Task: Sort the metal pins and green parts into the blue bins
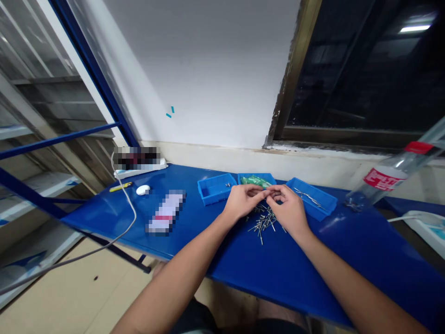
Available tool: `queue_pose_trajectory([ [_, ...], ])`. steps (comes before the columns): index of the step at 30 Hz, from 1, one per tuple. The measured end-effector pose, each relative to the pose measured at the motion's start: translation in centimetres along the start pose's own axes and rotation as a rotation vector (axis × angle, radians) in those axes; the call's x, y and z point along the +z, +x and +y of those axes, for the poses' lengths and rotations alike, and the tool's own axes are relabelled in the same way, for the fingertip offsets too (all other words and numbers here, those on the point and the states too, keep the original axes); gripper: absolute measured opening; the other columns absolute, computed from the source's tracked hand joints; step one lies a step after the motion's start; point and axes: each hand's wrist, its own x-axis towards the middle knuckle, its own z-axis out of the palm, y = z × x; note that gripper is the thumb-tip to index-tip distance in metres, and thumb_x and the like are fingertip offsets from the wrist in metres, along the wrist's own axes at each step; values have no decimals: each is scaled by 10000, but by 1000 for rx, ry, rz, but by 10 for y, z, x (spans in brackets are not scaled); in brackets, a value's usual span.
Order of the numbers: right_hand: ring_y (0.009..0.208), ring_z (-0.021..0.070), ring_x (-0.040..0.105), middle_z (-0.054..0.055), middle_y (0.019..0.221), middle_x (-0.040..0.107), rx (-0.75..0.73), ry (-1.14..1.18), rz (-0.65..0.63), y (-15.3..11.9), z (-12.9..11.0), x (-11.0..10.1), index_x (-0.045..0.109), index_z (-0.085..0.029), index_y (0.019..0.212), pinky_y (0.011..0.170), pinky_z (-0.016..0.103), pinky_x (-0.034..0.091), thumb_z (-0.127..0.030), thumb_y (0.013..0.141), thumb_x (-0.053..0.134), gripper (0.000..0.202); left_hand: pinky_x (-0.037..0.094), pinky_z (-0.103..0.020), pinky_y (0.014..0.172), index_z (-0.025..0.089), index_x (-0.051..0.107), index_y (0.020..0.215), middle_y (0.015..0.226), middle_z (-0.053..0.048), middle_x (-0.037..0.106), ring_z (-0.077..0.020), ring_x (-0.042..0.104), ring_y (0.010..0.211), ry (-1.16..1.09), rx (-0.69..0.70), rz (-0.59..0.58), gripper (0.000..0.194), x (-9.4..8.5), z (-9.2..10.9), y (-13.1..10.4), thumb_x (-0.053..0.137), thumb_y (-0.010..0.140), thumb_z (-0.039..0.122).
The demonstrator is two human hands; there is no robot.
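Observation:
Above a loose pile of pop rivets (264, 223), my left hand (243, 199) and my right hand (285, 204) meet fingertip to fingertip. Both are closed in a pinch, and whatever lies between the fingers is too small to make out. Just behind them is a blue bin (239, 177) holding a green plastic bag (257, 180), partly covered by my hands. To the left stands another blue bin (208, 190) with a few small metal pieces inside. A third blue bin (313, 204) on the right holds thin metal tools that look like tweezers or scissors.
On the blue table (229, 273), a blurred-out phone-like object (167, 213), a white rounded object (143, 189) and a yellow cutter (120, 186) lie left. A grey cable (134, 211) hangs over the left edge. A clear plastic bottle (378, 181) stands right, near a white power strip (426, 227).

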Motion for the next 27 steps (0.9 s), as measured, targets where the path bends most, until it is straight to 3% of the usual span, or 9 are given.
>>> queue_pose_trajectory([
  [5,842,209,736,69,1006,745,35,76,-47,-1,4,1,730,-223,996,768,350,628,-287,901,676,126,636,-306,809,167,820,1113,1019,-85,829,-252,800,937,77,-23,-52,355,-4,-3,1,724,928,455],
  [11,897,247,759,91,971,775,154,188,-15,-1,7,4,725,-206,1021,821,397,640,-420,916,718,239,646,-336,894,171,816,1050,1021,-72,830,-214,804,942,76,-16,-34,184,-1,-11,4,741,882,163],
  [16,853,241,758,90,934,773,185,216,-40,-1,7,5,716,-198,977,809,399,644,-427,870,775,260,652,-352,911,121,751,1100,1025,-111,824,-210,806,956,-77,8,2,305,2,-17,6,678,829,0],
  [23,870,222,737,91,1002,754,85,124,-81,-1,6,5,739,-206,1111,774,365,646,-395,912,707,277,645,-325,884,113,717,1191,1047,-116,819,-202,801,921,-93,34,6,368,0,-10,4,664,833,47],
  [27,875,214,721,91,1063,725,17,48,-68,-1,3,2,766,-229,1080,772,358,641,-374,955,639,230,639,-296,775,126,787,1089,957,-101,823,-218,795,843,9,-9,-18,280,-3,-6,1,690,933,338],
])
